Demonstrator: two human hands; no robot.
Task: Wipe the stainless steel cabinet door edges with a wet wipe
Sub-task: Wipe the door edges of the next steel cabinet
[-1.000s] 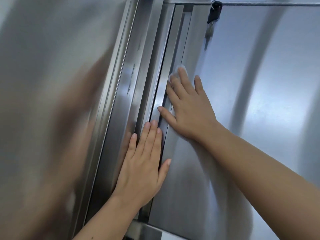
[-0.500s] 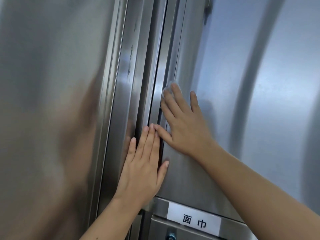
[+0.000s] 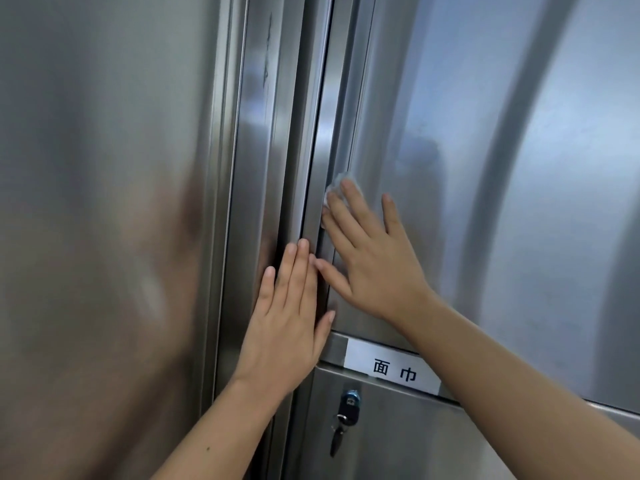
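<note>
— Wet wipe (image 3: 341, 187)?
— Small, white, crumpled. Pinned against the left edge of the stainless steel cabinet door (image 3: 485, 168), just right of the vertical edge strip (image 3: 317, 150), about mid-height in view.

— Held how?
— Pressed under the straight fingertips of the right hand (image 3: 374, 268). Palm flat on the door face, fingers spread, thumb reaching left toward the seam.

— Left hand (image 3: 287, 327)?
— Also flat, fingers straight and together, laid on the frame strip (image 3: 256, 168) left of the seam, thumb across the dark gap. Fingertips just beside the right thumb; touching or not, impossible to tell.

— Hidden or unclear?
— Most of the wipe covered by fingers, only a rim showing above and to the left. Left steel panel (image 3: 104, 202) blurred with smeared reflections. Both forearms cut off at the bottom of the view.

— Below the hands?
— White label (image 3: 391, 372) with 2 black characters on the crossbar at the door's bottom-left corner, right end behind the right forearm. Under it, a lower door (image 3: 415, 445) with 1 padlock (image 3: 349, 407) near its upper-left corner, blue on top, black below, key (image 3: 336, 441) hanging.

— Room along the edge?
— Bare steel strip from the wipe up to the top of the view. Below, the short run to the crossbar taken up by both hands.
</note>
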